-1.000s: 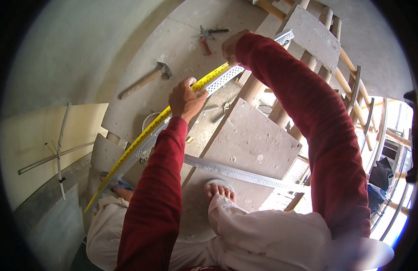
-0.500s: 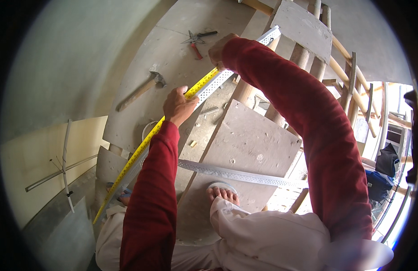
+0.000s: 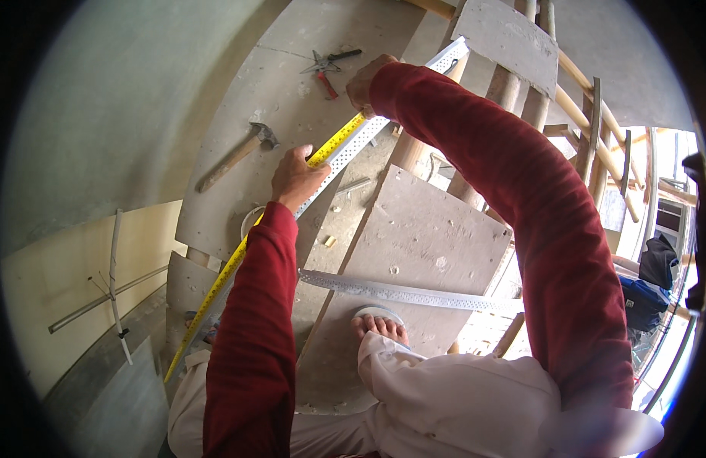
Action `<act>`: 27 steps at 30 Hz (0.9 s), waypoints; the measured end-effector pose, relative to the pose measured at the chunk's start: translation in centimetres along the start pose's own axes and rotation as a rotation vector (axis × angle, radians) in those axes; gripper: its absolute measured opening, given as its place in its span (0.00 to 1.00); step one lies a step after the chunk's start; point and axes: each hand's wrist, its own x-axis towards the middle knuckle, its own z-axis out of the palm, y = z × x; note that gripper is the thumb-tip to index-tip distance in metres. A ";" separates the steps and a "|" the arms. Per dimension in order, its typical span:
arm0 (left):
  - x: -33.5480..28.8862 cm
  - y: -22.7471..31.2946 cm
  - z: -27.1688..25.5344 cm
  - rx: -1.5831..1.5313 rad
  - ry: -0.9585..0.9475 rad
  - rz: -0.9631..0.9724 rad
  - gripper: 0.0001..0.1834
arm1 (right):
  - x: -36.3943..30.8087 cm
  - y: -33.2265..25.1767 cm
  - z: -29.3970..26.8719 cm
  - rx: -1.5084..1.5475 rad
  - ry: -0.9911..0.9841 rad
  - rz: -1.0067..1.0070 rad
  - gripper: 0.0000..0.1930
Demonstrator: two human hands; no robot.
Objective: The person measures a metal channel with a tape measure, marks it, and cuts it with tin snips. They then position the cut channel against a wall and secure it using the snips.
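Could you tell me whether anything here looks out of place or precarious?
Mostly the loose tools: a hammer and snips lie unsecured on the platform boards. A spare perforated strip lies askew across the boards by the bare foot. Both hands, left hand and right hand, press the yellow tape measure.

Yellow tape measure point(image 3: 238, 256) stretched diag. along perforated metal strip point(image 3: 353, 145), on cement boards
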 end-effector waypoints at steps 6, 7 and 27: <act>0.6 -0.4 -0.3 -0.280 -0.099 -0.008 0.17 | 0.9 0.1 0.8 0.011 0.031 0.067 0.10; 0.7 -0.4 -0.4 -0.338 -0.130 -0.047 0.16 | 1.1 0.1 1.0 0.010 0.034 0.063 0.10; 1.1 0.0 -1.6 -0.419 -0.300 -0.094 0.15 | 1.2 0.1 0.5 0.028 -0.004 0.052 0.11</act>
